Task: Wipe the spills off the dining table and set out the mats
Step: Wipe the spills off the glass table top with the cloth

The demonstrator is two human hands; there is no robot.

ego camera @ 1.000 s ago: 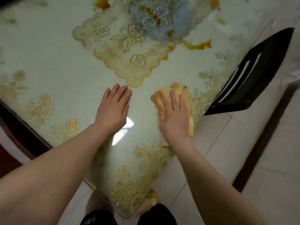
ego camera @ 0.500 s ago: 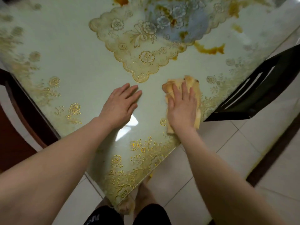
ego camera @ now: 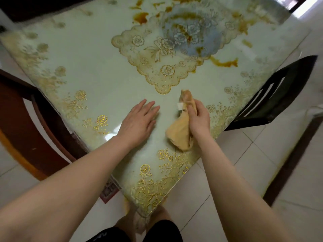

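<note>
The person stands at the near corner of the bench [ego camera: 97, 67], whose glossy pale green top is printed with gold roses along its edges and a scalloped lace pattern [ego camera: 157, 67] toward the middle.

The left hand [ego camera: 138, 119] lies flat on the bench, palm down and fingers straight and slightly spread, inward from the near corner. The right hand [ego camera: 199, 117] is just beside it, closer to the right edge, with its fingers curled round a yellow cloth [ego camera: 180, 133]. The cloth is bunched. One end sticks up past the fingers toward the lace pattern, with a small white tag showing, and the larger part hangs below the hand toward the near corner. Whether that lower part touches the bench cannot be told.

Brown spills [ego camera: 225, 62] lie well beyond both hands. One streak is by the right side of the lace pattern, and more patches sit toward the far edge.

A dark chair [ego camera: 276, 95] stands at the right edge, over a pale tiled floor [ego camera: 262, 163].
</note>
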